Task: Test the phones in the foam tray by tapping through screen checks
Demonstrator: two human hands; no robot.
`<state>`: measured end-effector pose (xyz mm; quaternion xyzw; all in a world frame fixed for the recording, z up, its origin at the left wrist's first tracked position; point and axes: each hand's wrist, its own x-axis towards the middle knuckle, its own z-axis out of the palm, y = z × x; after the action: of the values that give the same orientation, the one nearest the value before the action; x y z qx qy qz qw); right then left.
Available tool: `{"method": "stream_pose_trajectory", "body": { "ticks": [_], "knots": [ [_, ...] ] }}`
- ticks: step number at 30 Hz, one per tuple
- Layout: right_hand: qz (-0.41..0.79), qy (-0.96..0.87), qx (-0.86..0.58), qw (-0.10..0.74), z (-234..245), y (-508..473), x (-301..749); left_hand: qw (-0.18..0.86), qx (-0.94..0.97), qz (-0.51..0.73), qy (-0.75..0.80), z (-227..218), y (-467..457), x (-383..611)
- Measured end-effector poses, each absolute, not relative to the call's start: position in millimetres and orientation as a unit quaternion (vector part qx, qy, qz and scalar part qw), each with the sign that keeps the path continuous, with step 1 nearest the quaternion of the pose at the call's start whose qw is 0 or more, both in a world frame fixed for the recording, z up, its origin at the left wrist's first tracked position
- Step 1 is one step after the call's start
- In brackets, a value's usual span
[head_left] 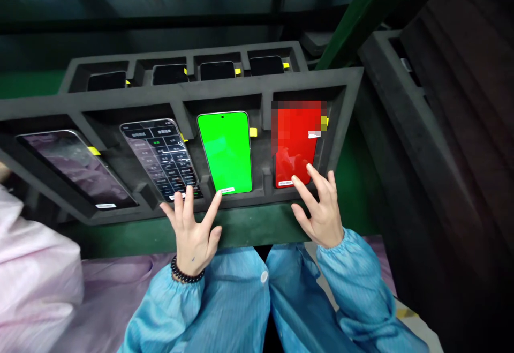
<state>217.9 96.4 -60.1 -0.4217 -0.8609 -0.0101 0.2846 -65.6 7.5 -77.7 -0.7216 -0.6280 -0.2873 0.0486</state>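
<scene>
My left hand (193,230) has its fingers spread, holding nothing. Its index fingertip is at the lower edge of a smartphone with a bright green screen (225,152); other fingertips are over the bottom of a smartphone showing a grid menu (163,155). My right hand (320,208) is open too, with fingertips at the lower part of a smartphone with a red screen (295,160); whether they touch the glass I cannot tell. Part of the red screen is pixelated. These phones lie in the recesses of a dark foam tray (263,168), with small white labels near their bottom edges.
At the tray's left, another smartphone (76,168) has a dark, reflective screen. Behind stands a second foam tray (217,53) holding several dark phones with yellow tabs. A person's pink sleeve (36,267) is at the left. Dark stacked trays (401,101) rise at the right.
</scene>
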Motion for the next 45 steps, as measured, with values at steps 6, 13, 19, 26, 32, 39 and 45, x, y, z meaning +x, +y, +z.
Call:
{"method": "stream_pose_trajectory", "body": {
  "ticks": [6,13,19,26,32,39,45],
  "knots": [
    [-0.023,-0.865,-0.426,0.263,-58.4,95.0,216.3,0.042,-0.734,-0.257,-0.627,-76.0,9.8,-64.9],
    [-0.02,-0.861,-0.424,0.279,-57.6,94.3,216.1,0.035,-0.732,-0.289,-0.616,-73.6,9.4,-65.8],
    [-0.023,-0.86,-0.428,0.278,-56.4,93.5,215.8,0.028,-0.724,-0.304,-0.619,-73.8,8.6,-66.5],
    [-0.025,-0.861,-0.428,0.274,-57.2,92.9,215.8,0.027,-0.718,-0.313,-0.62,-75.9,7.4,-67.6],
    [-0.029,-0.865,-0.417,0.277,-54.8,93.5,215.6,0.026,-0.717,-0.316,-0.621,-75.1,7.7,-67.3],
    [-0.017,-0.86,-0.412,0.301,-57.5,94.3,216.6,0.027,-0.712,-0.319,-0.626,-77.1,6.3,-68.1],
    [-0.023,-0.864,-0.412,0.288,-56.1,94.2,216.9,0.026,-0.737,-0.287,-0.612,-75.8,9.0,-66.6]
  ]
}}
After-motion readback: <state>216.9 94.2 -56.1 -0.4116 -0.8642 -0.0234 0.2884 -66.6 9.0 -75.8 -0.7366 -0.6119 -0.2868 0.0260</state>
